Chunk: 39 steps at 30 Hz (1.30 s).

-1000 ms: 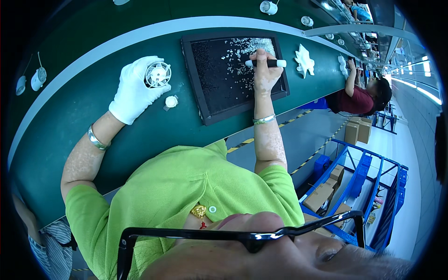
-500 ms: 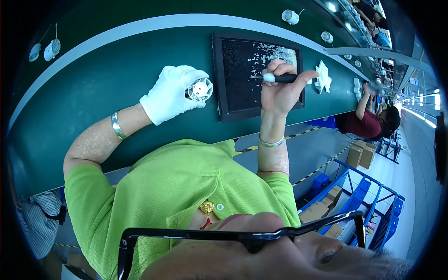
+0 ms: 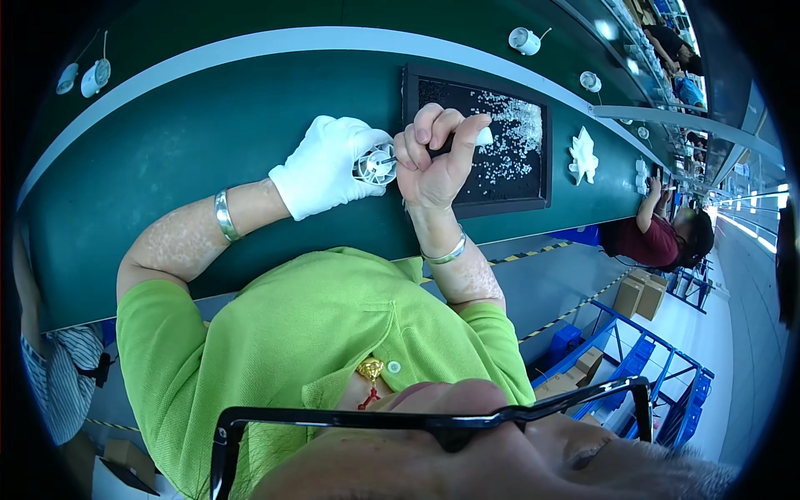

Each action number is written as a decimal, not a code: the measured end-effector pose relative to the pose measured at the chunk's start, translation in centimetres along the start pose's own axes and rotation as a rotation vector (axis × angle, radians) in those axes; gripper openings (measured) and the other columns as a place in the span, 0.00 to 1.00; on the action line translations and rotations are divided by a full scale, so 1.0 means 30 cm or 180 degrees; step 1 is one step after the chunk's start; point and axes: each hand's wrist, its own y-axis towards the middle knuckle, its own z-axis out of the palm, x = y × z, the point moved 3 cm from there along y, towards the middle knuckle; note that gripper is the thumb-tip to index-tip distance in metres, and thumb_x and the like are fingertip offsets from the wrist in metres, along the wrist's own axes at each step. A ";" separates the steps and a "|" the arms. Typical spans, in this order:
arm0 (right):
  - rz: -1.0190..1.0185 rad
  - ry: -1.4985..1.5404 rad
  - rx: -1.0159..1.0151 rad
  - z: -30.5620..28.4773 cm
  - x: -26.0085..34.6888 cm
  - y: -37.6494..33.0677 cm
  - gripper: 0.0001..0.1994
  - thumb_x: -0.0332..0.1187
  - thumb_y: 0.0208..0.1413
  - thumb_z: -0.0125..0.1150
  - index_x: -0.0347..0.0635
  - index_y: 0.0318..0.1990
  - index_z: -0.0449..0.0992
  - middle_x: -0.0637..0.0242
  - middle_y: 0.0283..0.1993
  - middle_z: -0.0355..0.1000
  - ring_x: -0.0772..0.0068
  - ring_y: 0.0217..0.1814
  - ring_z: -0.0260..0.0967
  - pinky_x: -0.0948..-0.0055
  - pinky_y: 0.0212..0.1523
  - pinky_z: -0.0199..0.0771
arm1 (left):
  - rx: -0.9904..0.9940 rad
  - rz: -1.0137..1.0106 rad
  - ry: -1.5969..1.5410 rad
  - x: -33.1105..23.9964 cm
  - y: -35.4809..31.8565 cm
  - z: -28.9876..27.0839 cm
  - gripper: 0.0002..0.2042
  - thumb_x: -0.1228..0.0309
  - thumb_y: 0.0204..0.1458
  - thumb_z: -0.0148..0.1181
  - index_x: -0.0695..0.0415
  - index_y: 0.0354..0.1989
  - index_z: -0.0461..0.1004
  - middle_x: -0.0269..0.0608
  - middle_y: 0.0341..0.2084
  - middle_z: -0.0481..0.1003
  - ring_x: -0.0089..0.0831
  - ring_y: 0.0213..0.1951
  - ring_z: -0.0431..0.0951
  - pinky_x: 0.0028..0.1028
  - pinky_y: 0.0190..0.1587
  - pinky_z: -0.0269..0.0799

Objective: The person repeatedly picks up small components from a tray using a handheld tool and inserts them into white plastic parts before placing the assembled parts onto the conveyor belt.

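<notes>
The small white plastic fan wheel [image 3: 375, 163] sits in the gloved left hand [image 3: 327, 165], fingers curled round its rim, just above the green surface [image 3: 208, 142]. It looks light, stiff and thin-bladed, probably brittle, so the rim or hub is the safer hold. At its three o'clock the bare right hand [image 3: 433, 158] is closed round a dark tool with a white end [image 3: 462, 140], tip at the wheel. Beyond lies a black tray [image 3: 533, 196] of tiny white parts.

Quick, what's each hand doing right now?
Left hand: gloved, closed around a small white round part.
Right hand: bare, closed on a screwdriver, tip at the part.
</notes>
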 end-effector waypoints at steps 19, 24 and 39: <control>-0.0821 -0.2537 0.0844 0.052 -0.019 -0.040 0.20 0.35 0.60 0.53 0.33 0.18 0.65 0.64 0.19 0.63 0.80 0.17 0.55 0.79 0.16 0.52 | 0.0174 -0.0194 -0.0424 0.013 0.016 -0.001 0.16 0.75 0.29 0.69 0.59 0.28 0.69 0.45 0.24 0.72 0.48 0.30 0.73 0.38 0.33 0.68; -0.0543 -0.2710 0.0623 0.056 -0.024 -0.036 0.16 0.29 0.55 0.58 0.31 0.18 0.66 0.63 0.17 0.62 0.73 0.17 0.57 0.74 0.19 0.56 | -0.0062 -0.0059 -0.0243 -0.002 0.015 -0.018 0.15 0.64 0.34 0.70 0.56 0.22 0.69 0.43 0.19 0.71 0.43 0.26 0.73 0.37 0.30 0.69; -0.1537 -0.2530 -0.0264 -0.046 0.275 0.048 0.37 0.61 0.61 0.27 0.38 0.17 0.67 0.58 0.29 0.72 0.69 0.30 0.66 0.72 0.37 0.67 | -0.0214 -0.1481 0.2797 0.339 0.380 -0.441 0.16 0.59 0.52 0.48 0.52 0.25 0.79 0.49 0.27 0.77 0.46 0.34 0.79 0.44 0.34 0.73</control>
